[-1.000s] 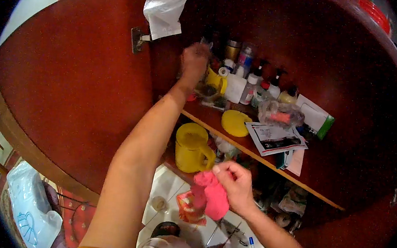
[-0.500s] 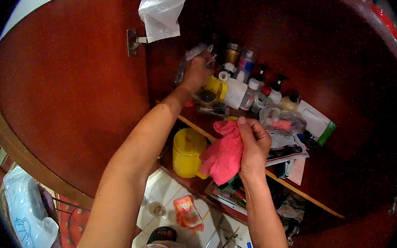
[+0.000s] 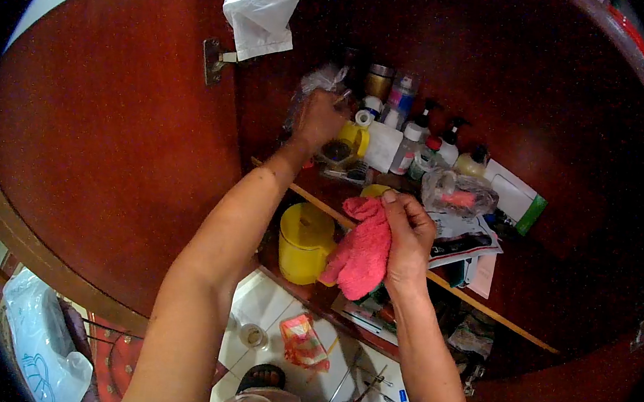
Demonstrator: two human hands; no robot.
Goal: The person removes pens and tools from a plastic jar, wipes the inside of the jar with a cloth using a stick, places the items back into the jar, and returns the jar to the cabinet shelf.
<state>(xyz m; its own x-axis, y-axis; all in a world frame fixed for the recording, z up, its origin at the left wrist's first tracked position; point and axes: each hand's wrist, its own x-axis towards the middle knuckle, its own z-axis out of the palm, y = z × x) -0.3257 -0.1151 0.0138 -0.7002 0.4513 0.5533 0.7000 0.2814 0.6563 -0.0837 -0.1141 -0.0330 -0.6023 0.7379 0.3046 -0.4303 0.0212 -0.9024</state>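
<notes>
Deep on the upper shelf, my left hand (image 3: pixel 323 121) is closed beside a crumpled clear plastic bag (image 3: pixel 308 93). Shadow hides its fingertips, so I cannot tell what is in them. A yellow mug-like container (image 3: pixel 358 137) and a small clear dish with dark contents (image 3: pixel 335 152) lie just right of that hand. Pinched between the thumb and fingers of my right hand (image 3: pixel 411 235) hangs a pink cloth (image 3: pixel 367 258), in front of the shelf edge. Behind the cloth, partly covered, a yellow lidded jug (image 3: pixel 304 249) stands on the lower level.
Several bottles (image 3: pixel 407 151) crowd the upper shelf, with a bagged pink item (image 3: pixel 456 197) and papers (image 3: pixel 464 236) to their right. The wooden door (image 3: pixel 112 144) stands open at left. On the tiled floor lie an orange-red packet (image 3: pixel 303 341) and a small glass (image 3: pixel 252 337).
The view has shifted slightly. My left hand remains by the plastic bag, and my right hand still holds the pink cloth in nearly the same place.
</notes>
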